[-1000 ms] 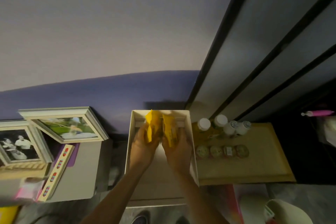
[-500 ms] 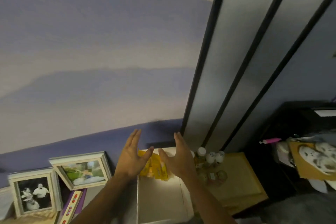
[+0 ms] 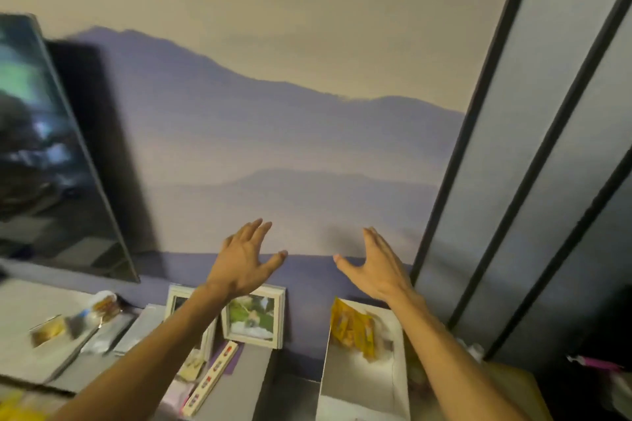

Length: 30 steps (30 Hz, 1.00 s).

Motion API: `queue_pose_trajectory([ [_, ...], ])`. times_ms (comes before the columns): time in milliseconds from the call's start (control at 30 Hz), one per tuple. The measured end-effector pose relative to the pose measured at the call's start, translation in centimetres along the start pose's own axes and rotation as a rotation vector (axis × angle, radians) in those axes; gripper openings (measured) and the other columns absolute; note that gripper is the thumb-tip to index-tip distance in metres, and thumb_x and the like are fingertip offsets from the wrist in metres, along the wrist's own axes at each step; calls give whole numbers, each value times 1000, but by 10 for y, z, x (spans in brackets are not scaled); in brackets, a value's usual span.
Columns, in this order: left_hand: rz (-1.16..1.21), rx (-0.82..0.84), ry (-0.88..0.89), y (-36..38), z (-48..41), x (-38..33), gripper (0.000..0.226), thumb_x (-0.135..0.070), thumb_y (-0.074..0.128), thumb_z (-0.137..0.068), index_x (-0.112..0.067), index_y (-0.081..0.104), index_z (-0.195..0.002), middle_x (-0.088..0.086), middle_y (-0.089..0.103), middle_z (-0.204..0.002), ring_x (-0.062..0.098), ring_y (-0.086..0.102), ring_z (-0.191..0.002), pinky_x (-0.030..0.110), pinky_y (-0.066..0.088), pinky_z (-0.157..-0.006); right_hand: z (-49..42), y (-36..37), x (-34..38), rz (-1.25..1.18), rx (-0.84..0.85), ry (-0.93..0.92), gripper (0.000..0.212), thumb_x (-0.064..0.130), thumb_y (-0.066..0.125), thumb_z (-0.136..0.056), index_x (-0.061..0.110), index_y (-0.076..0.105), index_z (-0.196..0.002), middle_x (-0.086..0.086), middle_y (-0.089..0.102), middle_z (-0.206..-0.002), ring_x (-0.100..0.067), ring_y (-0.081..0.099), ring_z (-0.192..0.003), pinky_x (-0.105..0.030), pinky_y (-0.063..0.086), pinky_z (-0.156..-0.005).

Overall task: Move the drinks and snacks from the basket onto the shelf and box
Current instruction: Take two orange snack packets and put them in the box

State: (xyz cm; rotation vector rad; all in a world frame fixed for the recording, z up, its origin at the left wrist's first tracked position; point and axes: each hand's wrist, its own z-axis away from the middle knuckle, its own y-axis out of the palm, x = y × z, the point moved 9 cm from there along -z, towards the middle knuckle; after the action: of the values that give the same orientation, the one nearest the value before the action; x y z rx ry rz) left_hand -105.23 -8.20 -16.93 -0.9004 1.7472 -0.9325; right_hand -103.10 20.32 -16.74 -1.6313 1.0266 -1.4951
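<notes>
Painted mountain mural across the wall (image 3: 273,133), purple ridges under a tan sky. Far left, dark screen (image 3: 51,147) leaning over a pale counter (image 3: 27,304), with blurred wrapped items (image 3: 99,309) on it, too smeared to name. Next, 2 picture frames (image 3: 254,318) propped against the wall, a long strip with red dots (image 3: 212,378) lying below. Left hand (image 3: 244,258) raised in the air, fingers spread, gripping nothing. Right hand (image 3: 374,267) likewise lifted and splayed, empty, well above the white box (image 3: 362,383). Inside the box, at its far end, yellow snack packets (image 3: 354,326): crinkled, glossy, bunched together, somewhat blurred. Right of the box, tan surface (image 3: 506,383) partly hidden behind the forearm, then dark vertical bars (image 3: 478,133) on a grey panel. Judging by this: snacks placed in the box, so that part done at least in part; basket not in view, so no telling what remains to fetch, nor whether drinks are shelved.
</notes>
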Motion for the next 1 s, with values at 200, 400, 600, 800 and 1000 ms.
queue_pose_trajectory([
  [200, -157, -97, -143, -90, 103, 52, 87, -82, 32, -93, -30, 26, -162, 2, 25, -170, 25, 26, -155, 54, 22, -125, 36, 16, 98, -1, 81, -171, 107, 77, 54, -95, 14, 13, -172, -4, 8, -180, -24, 15, -165, -39, 22, -129],
  [400, -206, -153, -374, -168, 219, 146, 92, -85, 29, -88, -29, 30, -161, 3, 28, -169, 28, 30, -153, 54, 28, -123, 73, 86, 227, -43, 221, -343, 110, 80, 54, -94, 16, 11, -172, -4, 8, -180, -25, 17, -165, -45, 24, -131],
  [600, -214, -130, -588, -196, 329, 252, 91, -85, 30, -89, -29, 29, -161, 4, 29, -169, 29, 32, -152, 57, 27, -123, 118, 197, 348, -8, 344, -465, 101, 74, 56, -97, 18, 17, -171, -7, 20, -178, -33, 28, -161, -51, 35, -123],
  [800, -123, -19, -740, -161, 412, 376, 94, -88, 29, -87, -29, 31, -160, 3, 35, -166, 28, 37, -149, 57, 34, -119, 155, 329, 426, 63, 482, -504, 100, 80, 57, -90, 18, 30, -164, -8, 40, -167, -33, 47, -148, -47, 47, -110],
  [1000, -7, 175, -841, -71, 461, 467, 101, -91, 29, -83, -25, 32, -160, 6, 36, -165, 31, 39, -147, 54, 37, -117, 182, 464, 444, 152, 676, -504, 100, 72, 64, -93, 13, 28, -165, -11, 39, -168, -31, 40, -153, -42, 38, -118],
])
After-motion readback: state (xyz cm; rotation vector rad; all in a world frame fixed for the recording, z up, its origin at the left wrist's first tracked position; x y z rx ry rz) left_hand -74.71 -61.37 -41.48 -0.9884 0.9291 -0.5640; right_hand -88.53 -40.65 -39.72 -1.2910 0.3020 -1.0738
